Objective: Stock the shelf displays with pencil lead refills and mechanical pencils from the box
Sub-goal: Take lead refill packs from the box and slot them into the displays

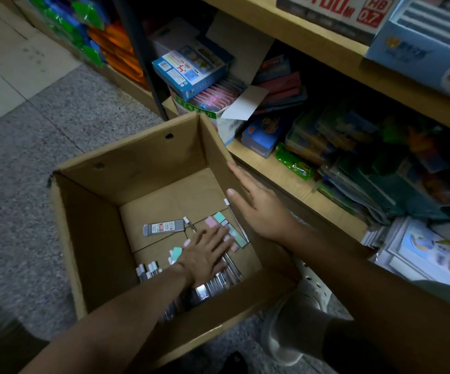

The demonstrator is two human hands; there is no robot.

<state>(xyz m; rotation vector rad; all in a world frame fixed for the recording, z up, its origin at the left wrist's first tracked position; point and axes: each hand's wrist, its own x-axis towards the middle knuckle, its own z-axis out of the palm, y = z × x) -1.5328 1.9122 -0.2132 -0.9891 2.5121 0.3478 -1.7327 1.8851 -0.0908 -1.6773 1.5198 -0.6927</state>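
An open cardboard box (89,225) stands on the floor by the shelves. At its bottom lie a grey lead refill case (163,227), pastel pink and mint refill cases (220,221) and several mechanical pencils (148,269). My left hand (207,255) reaches down inside, fingers spread flat over the pile of pencils and cases. My right hand (256,203) rests with straight fingers on the box's right wall, holding nothing.
A wooden shelf unit (294,182) runs along the right, its low shelf packed with stationery packs and a blue boxed set (191,71). Display boxes (418,41) stand on the upper shelf. My shoe (299,314) is beside the box. Speckled floor lies to the left.
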